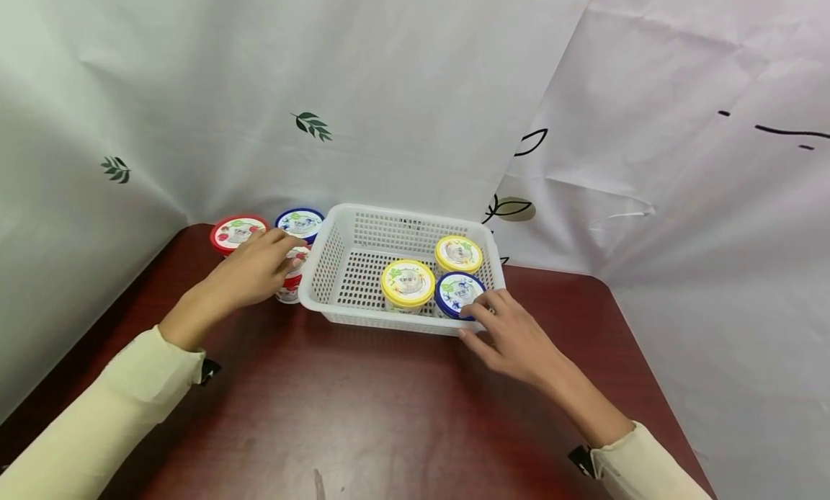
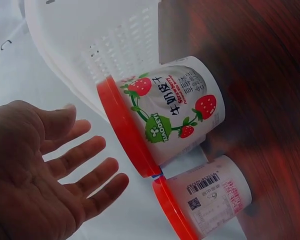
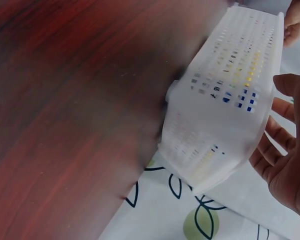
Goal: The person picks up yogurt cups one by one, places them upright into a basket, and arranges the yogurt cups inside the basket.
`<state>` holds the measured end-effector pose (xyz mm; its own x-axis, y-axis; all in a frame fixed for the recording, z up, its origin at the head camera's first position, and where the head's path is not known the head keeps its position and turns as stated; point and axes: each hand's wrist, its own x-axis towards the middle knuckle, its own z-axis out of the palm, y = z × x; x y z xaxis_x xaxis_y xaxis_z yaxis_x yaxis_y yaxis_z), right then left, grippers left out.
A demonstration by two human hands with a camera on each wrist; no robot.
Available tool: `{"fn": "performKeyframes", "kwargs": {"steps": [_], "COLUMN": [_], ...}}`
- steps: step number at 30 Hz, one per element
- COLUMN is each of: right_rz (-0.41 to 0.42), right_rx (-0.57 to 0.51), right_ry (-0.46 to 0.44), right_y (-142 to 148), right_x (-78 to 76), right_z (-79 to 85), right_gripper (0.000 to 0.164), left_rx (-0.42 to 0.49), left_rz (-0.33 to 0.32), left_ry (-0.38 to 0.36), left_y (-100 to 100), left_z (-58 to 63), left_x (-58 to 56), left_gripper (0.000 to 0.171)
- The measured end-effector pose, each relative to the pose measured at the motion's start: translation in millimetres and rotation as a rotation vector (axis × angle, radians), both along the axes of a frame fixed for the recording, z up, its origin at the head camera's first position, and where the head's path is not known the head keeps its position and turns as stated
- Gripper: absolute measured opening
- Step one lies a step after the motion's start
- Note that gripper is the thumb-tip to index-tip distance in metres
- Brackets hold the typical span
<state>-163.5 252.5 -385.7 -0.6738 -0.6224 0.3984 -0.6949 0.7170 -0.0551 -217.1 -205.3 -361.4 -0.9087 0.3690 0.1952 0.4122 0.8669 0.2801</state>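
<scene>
Over a red-lidded strawberry cup [image 2: 165, 110] hovers my left hand [image 1: 255, 268], fingers spread and loosely bent, apart from the lid in the left wrist view. That cup stands just left of a white plastic basket [image 1: 340, 314]. My right hand [image 1: 512, 338] is at the basket's near right corner, fingertips over the rim by a blue-lidded cup [image 1: 459, 292] and thumb outside; its fingers look relaxed. Beside the blue-lidded cup in the basket are two yellow-lidded cups, one nearer the front [image 1: 408, 282] and one behind [image 1: 458, 253].
Behind my left hand stand another red-lidded cup [image 1: 238, 232] and a blue-lidded cup [image 1: 300, 224], left of the basket. All rest on a dark red wooden table [image 1: 363, 399]. A white curtain [image 1: 415, 89] with leaf prints hangs close behind the basket.
</scene>
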Motion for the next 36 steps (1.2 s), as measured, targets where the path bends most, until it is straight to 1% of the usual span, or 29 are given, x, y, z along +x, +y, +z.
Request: {"fn": "performKeyframes", "kwargs": {"steps": [4,10,13,18,23,26,33,36], "right_rz": [0.018,0.041,0.043,0.028,0.003,-0.008,-0.042,-0.052], "right_rx": [0.023,0.051,0.062,0.074,0.093,0.106,0.134,0.142], "right_ry": [0.033,0.068,0.071,0.064,0.043,0.041,0.01,-0.009], "right_y": [1.8,2.5,2.4,0.7,-4.1,-6.6,-12.2,-13.4], "right_x": [0.8,1.8,2.2,1.7,1.0,1.1,1.9,2.9], "right_z": [-2.5,-3.9,-3.2,-2.5,1.4,4.7,10.3,12.0], "right_gripper": [0.02,0.021,0.021,0.027,0.027,0.026,0.026,0.03], "left_rx": [-0.017,-0.031,-0.042,-0.057,-0.087,-0.101,-0.138,-0.149], "left_rz": [0.02,0.047,0.052,0.037,0.016,-0.005,-0.032,-0.043], "left_ry": [-0.034,-0.101,-0.105,-0.068,-0.042,-0.054,-0.141,-0.156], "left_y": [-0.4,-1.2,-2.1,-3.8,-5.2,-4.6,-4.5,-5.1], "left_z": [0.6,0.7,-0.8,-3.1,-1.6,0.3,2.4,2.5], "left_x": [-2.4,-6.9,-8.7,-12.3,-15.4,-17.9,-21.9,-23.4], "left_gripper": [0.042,0.052,0.054,0.049,0.048,0.05,0.062,0.066]}}
